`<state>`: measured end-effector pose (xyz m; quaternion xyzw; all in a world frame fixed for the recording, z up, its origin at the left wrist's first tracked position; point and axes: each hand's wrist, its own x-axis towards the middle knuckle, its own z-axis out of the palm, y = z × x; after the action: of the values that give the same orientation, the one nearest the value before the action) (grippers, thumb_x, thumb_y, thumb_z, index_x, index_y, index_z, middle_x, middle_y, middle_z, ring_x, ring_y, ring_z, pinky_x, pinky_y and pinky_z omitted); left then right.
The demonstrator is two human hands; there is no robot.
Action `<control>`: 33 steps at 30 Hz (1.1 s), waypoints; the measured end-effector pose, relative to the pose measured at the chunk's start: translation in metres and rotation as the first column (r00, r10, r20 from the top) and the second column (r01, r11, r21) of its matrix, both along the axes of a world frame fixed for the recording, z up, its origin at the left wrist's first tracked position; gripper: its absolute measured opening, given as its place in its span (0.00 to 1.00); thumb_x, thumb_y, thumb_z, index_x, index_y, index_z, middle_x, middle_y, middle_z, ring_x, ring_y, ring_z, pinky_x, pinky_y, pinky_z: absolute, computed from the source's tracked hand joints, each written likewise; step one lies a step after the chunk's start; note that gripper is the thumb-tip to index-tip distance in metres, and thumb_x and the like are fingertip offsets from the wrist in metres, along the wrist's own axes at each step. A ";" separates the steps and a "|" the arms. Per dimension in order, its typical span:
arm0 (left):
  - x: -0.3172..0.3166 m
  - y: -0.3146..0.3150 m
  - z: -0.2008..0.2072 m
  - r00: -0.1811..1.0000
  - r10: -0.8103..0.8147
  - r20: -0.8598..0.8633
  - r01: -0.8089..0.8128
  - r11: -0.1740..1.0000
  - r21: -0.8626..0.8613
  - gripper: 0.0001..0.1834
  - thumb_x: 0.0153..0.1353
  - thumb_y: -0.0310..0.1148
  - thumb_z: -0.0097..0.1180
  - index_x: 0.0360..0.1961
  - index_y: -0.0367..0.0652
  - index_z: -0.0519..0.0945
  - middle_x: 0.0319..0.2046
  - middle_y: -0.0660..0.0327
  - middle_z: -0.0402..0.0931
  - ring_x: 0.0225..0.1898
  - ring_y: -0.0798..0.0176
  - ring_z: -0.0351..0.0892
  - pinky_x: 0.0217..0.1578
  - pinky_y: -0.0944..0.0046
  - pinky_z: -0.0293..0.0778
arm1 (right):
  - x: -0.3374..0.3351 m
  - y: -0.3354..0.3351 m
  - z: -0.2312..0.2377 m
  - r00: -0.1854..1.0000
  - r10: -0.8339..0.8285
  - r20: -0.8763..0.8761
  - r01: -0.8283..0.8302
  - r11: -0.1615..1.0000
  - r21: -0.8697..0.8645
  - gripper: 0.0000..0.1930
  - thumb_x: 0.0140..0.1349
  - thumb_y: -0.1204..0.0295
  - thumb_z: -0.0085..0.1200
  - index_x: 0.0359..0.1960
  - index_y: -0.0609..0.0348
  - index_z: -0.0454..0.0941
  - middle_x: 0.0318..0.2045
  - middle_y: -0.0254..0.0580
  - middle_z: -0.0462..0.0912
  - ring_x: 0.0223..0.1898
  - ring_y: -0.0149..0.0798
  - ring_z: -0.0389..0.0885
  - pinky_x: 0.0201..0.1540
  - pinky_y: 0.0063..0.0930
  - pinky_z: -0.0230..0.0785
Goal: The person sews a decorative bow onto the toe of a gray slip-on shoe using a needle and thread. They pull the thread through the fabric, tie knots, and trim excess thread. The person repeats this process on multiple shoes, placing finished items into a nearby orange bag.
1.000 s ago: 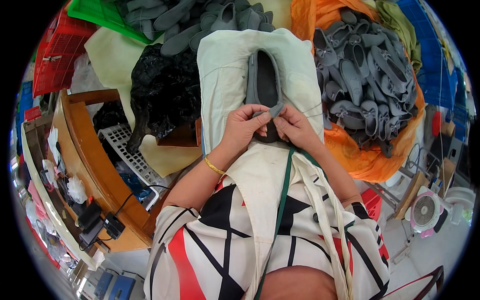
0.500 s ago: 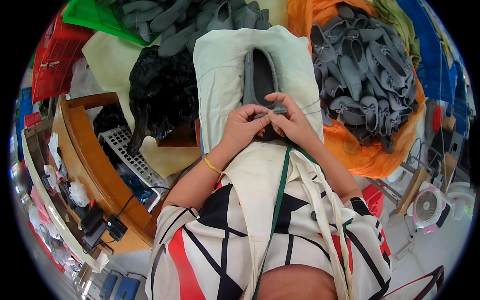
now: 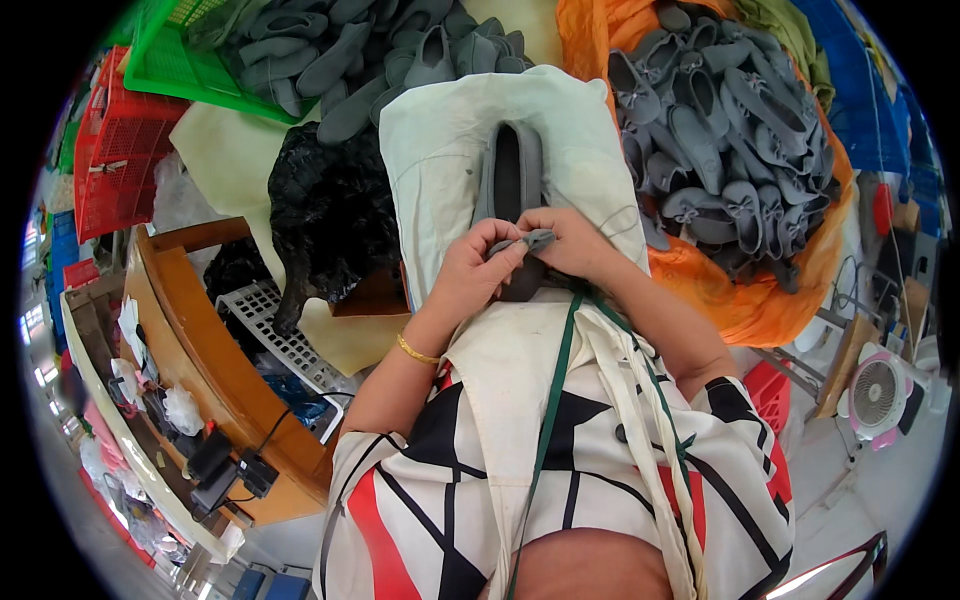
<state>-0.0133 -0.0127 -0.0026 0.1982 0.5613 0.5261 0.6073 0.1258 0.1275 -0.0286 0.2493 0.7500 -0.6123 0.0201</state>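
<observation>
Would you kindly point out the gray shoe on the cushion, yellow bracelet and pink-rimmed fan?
Gray shoe (image 3: 508, 178), head view: its dark interior.
Yellow bracelet (image 3: 414, 352), head view: its band.
Pink-rimmed fan (image 3: 877, 393), head view: its grille.

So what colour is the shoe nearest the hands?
The shoe is grey, darker inside; head view shows it.

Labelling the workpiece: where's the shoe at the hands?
Head view, upper centre: shoe lies on the cushion, its near part by the left hand and right hand; black bag to the left, orange bag to the right.
</observation>
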 end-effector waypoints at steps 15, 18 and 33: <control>0.001 -0.007 0.002 0.949 -0.037 -0.312 0.060 0.996 0.065 0.08 0.57 0.24 0.63 0.38 0.35 0.82 0.30 0.66 0.81 0.33 0.77 0.73 0.36 0.73 0.71 | -0.003 -0.017 0.059 0.816 0.098 -0.570 0.336 0.723 0.604 0.06 0.52 0.74 0.59 0.22 0.58 0.74 0.22 0.43 0.73 0.28 0.47 0.75 0.30 0.34 0.69; 0.005 -0.007 0.005 0.891 -0.078 -0.447 0.121 0.990 0.069 0.08 0.56 0.24 0.63 0.38 0.35 0.82 0.31 0.63 0.82 0.33 0.75 0.75 0.36 0.71 0.72 | -0.006 -0.009 0.081 0.717 0.047 -0.695 0.415 0.773 0.480 0.07 0.60 0.72 0.57 0.27 0.58 0.73 0.23 0.41 0.76 0.24 0.41 0.77 0.26 0.31 0.68; 0.010 -0.018 0.009 0.609 -0.029 -0.792 0.267 0.948 0.170 0.08 0.53 0.26 0.66 0.36 0.42 0.83 0.29 0.57 0.80 0.31 0.54 0.78 0.31 0.61 0.73 | 0.218 0.166 0.140 -0.096 -0.916 -0.390 0.570 0.271 -0.776 0.13 0.72 0.76 0.42 0.26 0.61 0.63 0.17 0.30 0.57 0.18 0.28 0.58 0.62 0.44 0.70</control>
<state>-0.0032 -0.0307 0.0061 0.5342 0.6725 0.4064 0.3117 0.3439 0.2933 0.1115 0.3027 0.2372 -0.6626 -0.6427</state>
